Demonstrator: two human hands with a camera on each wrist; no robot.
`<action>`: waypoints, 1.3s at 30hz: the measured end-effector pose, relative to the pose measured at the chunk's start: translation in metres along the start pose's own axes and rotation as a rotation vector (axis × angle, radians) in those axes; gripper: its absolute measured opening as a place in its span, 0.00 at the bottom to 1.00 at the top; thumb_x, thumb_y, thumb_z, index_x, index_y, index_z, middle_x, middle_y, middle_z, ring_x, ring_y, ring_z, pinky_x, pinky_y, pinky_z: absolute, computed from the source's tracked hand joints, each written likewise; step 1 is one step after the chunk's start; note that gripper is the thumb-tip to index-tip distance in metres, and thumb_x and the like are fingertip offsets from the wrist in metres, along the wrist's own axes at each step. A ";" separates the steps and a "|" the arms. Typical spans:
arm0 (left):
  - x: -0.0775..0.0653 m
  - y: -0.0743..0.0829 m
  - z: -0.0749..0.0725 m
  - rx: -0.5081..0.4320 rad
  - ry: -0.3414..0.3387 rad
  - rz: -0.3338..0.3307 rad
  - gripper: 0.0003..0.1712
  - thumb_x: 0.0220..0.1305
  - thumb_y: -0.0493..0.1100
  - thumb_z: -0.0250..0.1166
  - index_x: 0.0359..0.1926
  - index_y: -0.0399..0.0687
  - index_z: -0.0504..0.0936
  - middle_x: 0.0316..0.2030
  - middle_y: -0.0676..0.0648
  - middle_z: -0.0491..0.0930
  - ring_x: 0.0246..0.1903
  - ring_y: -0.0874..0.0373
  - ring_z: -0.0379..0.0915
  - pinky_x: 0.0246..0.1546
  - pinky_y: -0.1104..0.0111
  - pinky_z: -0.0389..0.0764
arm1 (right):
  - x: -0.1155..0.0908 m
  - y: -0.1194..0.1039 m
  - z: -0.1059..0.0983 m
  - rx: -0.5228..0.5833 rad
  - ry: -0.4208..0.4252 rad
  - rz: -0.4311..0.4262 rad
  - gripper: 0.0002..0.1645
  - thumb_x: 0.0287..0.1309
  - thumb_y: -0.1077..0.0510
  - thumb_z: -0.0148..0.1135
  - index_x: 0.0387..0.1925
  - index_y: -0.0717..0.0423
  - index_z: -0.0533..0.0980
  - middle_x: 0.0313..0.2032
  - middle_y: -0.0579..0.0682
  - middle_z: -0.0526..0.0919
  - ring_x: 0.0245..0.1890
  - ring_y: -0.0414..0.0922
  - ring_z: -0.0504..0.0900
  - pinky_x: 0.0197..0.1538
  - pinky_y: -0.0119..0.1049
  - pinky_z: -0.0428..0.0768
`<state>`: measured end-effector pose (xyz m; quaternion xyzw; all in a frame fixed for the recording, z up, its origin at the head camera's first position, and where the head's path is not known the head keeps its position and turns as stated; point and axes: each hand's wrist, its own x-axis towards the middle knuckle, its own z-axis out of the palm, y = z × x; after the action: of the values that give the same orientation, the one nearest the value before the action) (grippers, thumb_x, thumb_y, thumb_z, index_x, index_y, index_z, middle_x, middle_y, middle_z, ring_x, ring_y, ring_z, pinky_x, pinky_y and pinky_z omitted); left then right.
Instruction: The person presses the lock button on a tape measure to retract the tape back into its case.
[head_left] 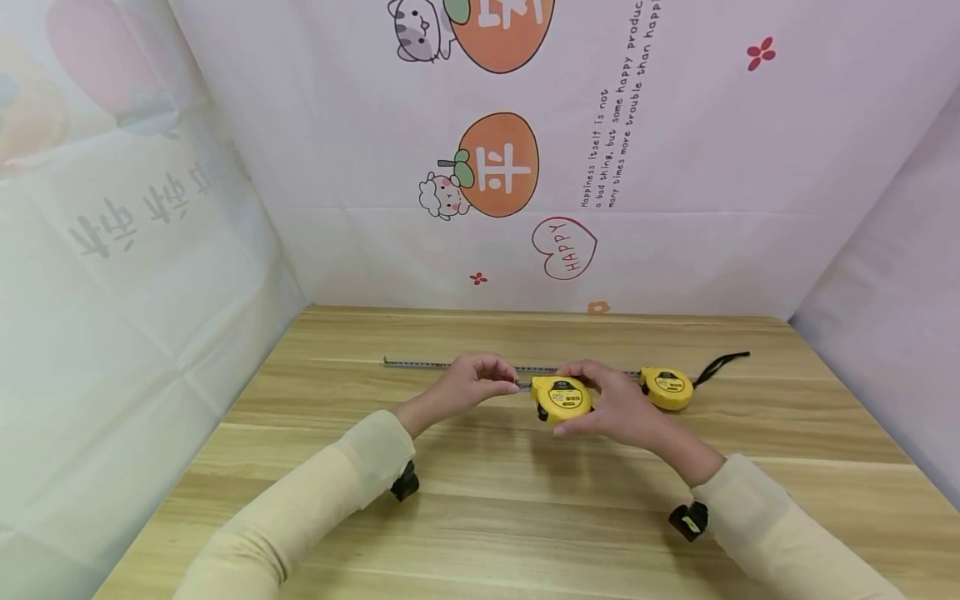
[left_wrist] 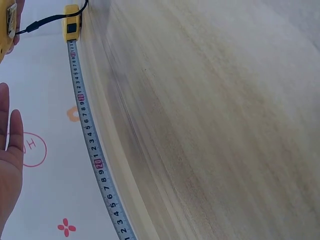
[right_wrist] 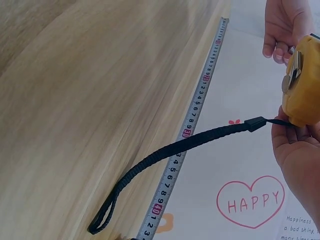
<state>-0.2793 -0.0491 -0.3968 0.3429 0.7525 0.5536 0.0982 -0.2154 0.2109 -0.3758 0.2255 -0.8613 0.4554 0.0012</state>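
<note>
My right hand (head_left: pixel 621 408) grips a yellow tape measure (head_left: pixel 566 400) above the table, thumb below and fingers on top. At its left side, my left hand (head_left: pixel 471 385) pinches the end of the short piece of blade (head_left: pixel 524 386) that sticks out. Behind them a second yellow tape measure (head_left: pixel 670 389) lies on the table, its long blade (head_left: pixel 420 364) drawn out to the left. In the right wrist view the held tape measure (right_wrist: pixel 302 82) shows a metal belt clip and a dangling black strap (right_wrist: pixel 190 143). The left wrist view hides the left fingertips' pinch.
The wooden table (head_left: pixel 525 517) meets a white printed cloth (head_left: pixel 360 167) at its back edge, with more cloth at both sides. A black strap (head_left: pixel 722 367) trails right from the second tape measure. Small black cameras (head_left: pixel 406 482) sit at both wrists.
</note>
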 end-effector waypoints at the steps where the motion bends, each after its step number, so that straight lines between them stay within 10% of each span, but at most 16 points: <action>1: 0.000 0.000 0.000 -0.004 -0.001 0.001 0.07 0.64 0.39 0.67 0.40 0.40 0.83 0.37 0.48 0.82 0.39 0.55 0.78 0.45 0.51 0.79 | 0.000 0.000 0.000 0.002 0.000 0.000 0.44 0.33 0.51 0.84 0.54 0.57 0.73 0.52 0.50 0.78 0.52 0.49 0.77 0.56 0.52 0.73; 10: 0.003 0.000 0.003 -0.006 -0.007 -0.007 0.07 0.64 0.38 0.67 0.40 0.40 0.83 0.38 0.48 0.82 0.40 0.56 0.79 0.44 0.62 0.81 | 0.003 0.001 0.001 -0.040 -0.025 0.017 0.47 0.32 0.41 0.83 0.56 0.54 0.73 0.52 0.48 0.78 0.54 0.49 0.76 0.56 0.50 0.74; 39: 0.004 0.000 0.006 -0.046 -0.043 0.010 0.07 0.65 0.36 0.66 0.42 0.36 0.83 0.39 0.45 0.82 0.39 0.56 0.79 0.46 0.50 0.79 | 0.004 -0.003 0.005 -0.055 -0.041 0.004 0.47 0.33 0.39 0.81 0.55 0.54 0.73 0.51 0.47 0.78 0.53 0.47 0.76 0.62 0.55 0.68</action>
<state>-0.2794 -0.0417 -0.3976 0.3559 0.7356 0.5638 0.1195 -0.2169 0.2042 -0.3759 0.2328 -0.8738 0.4268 -0.0112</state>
